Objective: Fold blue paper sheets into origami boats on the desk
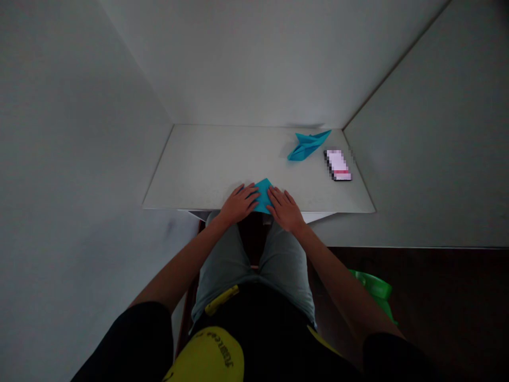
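A sheet of blue origami paper (263, 194) lies at the table's front edge, with a pointed top and what look like folded sides. My left hand (239, 203) rests flat on its left side, fingers spread and the tips touching the paper. On the right side, my right hand (286, 208) presses down with stretched fingers. Both palms face the table, and the fingers cover the paper's side edges. Farther back to the right sits a folded blue paper figure (308, 146) with pointed ends, apart from both hands.
The white tabletop (199, 164) is narrow, with walls at the left, back and right. A phone (339, 165) with a lit, blurred screen lies near its right end. A green plastic object (376, 286) stands on the dark floor at the lower right.
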Action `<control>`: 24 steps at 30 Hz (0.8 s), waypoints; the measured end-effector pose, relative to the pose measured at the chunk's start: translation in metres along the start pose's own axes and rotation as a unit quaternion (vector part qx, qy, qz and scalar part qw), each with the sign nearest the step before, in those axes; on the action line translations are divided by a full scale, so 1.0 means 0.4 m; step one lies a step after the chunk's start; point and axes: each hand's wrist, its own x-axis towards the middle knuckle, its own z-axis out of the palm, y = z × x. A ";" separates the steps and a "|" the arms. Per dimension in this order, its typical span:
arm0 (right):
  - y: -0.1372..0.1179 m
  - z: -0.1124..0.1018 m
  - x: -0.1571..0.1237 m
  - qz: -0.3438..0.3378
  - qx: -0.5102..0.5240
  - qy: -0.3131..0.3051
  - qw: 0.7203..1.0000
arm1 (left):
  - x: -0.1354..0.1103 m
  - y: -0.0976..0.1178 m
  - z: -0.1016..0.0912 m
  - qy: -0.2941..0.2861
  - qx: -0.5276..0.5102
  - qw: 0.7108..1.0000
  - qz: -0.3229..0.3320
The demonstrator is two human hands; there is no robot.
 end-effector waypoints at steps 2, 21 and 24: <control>0.001 0.001 -0.003 0.007 0.000 -0.002 1.000 | -0.023 -0.004 0.003 -0.020 0.002 1.000 0.020; 0.039 -0.040 -0.107 0.038 0.080 0.023 0.996 | -0.120 0.014 -0.020 -0.009 -0.103 0.989 -0.102; 0.036 -0.066 -0.087 0.071 0.126 0.054 0.988 | -0.106 0.002 -0.038 0.026 -0.157 0.976 -0.149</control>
